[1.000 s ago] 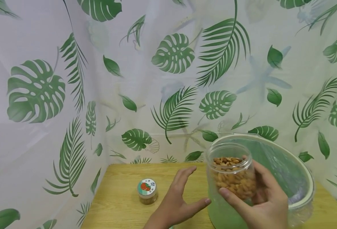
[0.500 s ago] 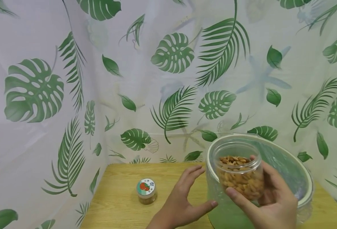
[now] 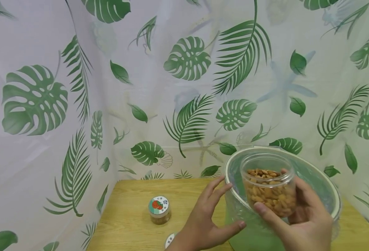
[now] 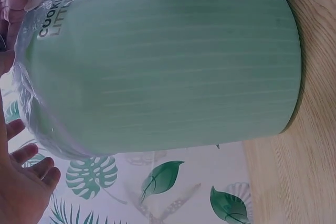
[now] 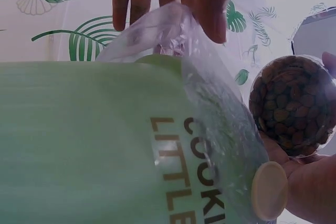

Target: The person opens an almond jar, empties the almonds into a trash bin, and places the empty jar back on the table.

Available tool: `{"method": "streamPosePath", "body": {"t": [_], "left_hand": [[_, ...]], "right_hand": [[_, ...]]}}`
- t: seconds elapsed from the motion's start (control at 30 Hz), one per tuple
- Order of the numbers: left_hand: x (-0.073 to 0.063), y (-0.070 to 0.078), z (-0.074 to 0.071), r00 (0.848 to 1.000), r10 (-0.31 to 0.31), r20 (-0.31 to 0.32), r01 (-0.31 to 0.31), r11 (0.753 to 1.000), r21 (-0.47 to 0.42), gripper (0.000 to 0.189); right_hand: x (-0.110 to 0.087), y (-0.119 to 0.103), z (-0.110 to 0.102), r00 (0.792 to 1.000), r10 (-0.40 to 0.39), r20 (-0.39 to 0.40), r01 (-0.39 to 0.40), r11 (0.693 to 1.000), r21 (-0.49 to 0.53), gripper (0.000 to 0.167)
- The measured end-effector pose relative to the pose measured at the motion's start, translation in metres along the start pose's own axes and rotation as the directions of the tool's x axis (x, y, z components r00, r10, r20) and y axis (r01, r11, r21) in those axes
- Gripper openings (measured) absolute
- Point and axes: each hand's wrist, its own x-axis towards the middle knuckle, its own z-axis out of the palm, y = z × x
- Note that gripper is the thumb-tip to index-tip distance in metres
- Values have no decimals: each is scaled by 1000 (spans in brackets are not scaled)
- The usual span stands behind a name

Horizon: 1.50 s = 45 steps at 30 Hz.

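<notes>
My right hand (image 3: 309, 216) grips a clear plastic jar (image 3: 270, 197) of almonds, its mouth uncovered, over the near rim of a green trash bin (image 3: 253, 228). From below, the right wrist view shows almonds through the jar's base (image 5: 294, 106). My left hand (image 3: 203, 216), fingers spread and holding nothing, is at the bin's left side. Its fingertips come close to the rim; contact is unclear. In the left wrist view the left hand (image 4: 23, 182) is beside the bin's mouth. A clear plastic bag (image 5: 220, 114) lines the bin and folds over its rim.
On the wooden table (image 3: 134, 195), left of the bin, stands a small jar (image 3: 160, 210) with a tomato-printed lid. Another round white lid (image 3: 170, 240) shows partly behind the left wrist. Leaf-patterned curtain (image 3: 190, 87) encloses the back and left.
My right hand has carried the jar of almonds rightward, further over the bin. The left hand has also shifted right, closer to the rim. Part of the white lid has come into view.
</notes>
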Motion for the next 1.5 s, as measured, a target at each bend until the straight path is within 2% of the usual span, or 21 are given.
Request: {"method": "streamPosePath", "body": {"t": [0.13,0.23,0.43,0.67,0.83,1.0,1.27,1.4,1.5], "left_hand": [[2,0,3,995,84,-58,-78,992,104,80],[4,1,5,990,122,-77,-107,979,172,78],[8,5,7,991,115,-63,-96,965,246,77],[14,8,13,985,162,-55,-136,937,320,81],[19,11,17,987,158,-32,-139,931,338,78],[26,14,20,991,136,4,-129,935,332,78],[41,17,22,985,167,40,-171,927,333,72],[48,18,22,988,125,92,-148,939,310,71],[51,19,24,986,111,121,-144,936,321,69]], "right_hand": [[2,0,-1,1000,-25,-8,25,1000,-10,82],[4,0,-2,999,-50,-11,50,999,1,82],[6,1,-3,997,-75,-23,76,997,24,81],[8,4,-8,996,-82,-40,83,996,30,80],[11,5,-12,995,-86,-51,87,996,24,79],[13,3,-16,995,-79,-68,78,997,-19,78],[16,2,-23,989,-116,-91,114,993,-23,77],[17,-1,-26,987,-131,-88,124,989,-78,74],[18,-2,-30,986,-143,-89,130,982,-139,71]]}}
